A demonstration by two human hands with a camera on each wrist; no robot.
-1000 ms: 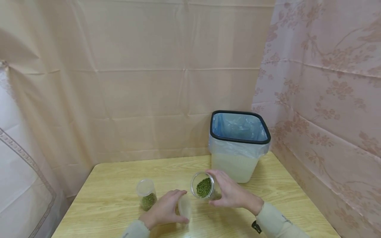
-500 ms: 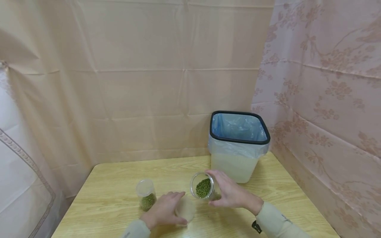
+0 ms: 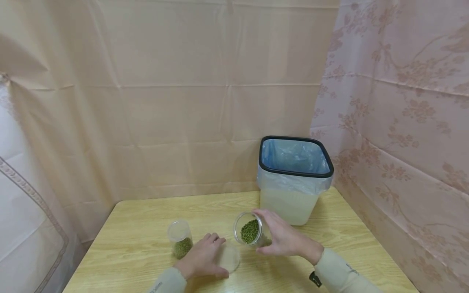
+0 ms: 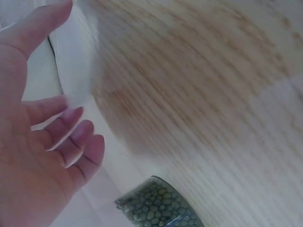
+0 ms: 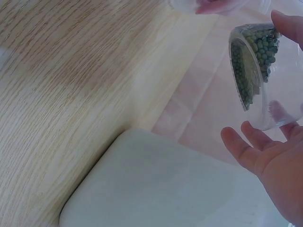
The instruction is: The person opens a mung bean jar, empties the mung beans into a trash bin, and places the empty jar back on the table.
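Observation:
My right hand (image 3: 280,236) grips a clear plastic jar (image 3: 266,234) tipped on its side, its mouth facing left and green mung beans (image 3: 250,232) lying inside. Thumb and fingers hold it from opposite sides in the right wrist view. A round translucent lid (image 3: 230,259) stands between the thumb and fingertips of my left hand (image 3: 203,256), low over the table; the left wrist view (image 4: 75,56) has it blurred and nearly edge-on. Left of that hand a second jar (image 3: 179,238), capped and partly filled with mung beans, stands upright; the hand hides a little of it.
A pale bin (image 3: 287,203) with a black rim and a plastic liner stands at the table's back right, just behind my right hand. The wood-grain table (image 3: 135,232) ends at a beige curtain (image 3: 176,122) behind and a floral curtain (image 3: 399,118) on the right.
The lid has turned from nearly edge-on to a rounder, flatter face, and my left hand has shifted slightly left. The right hand and its jar have barely moved.

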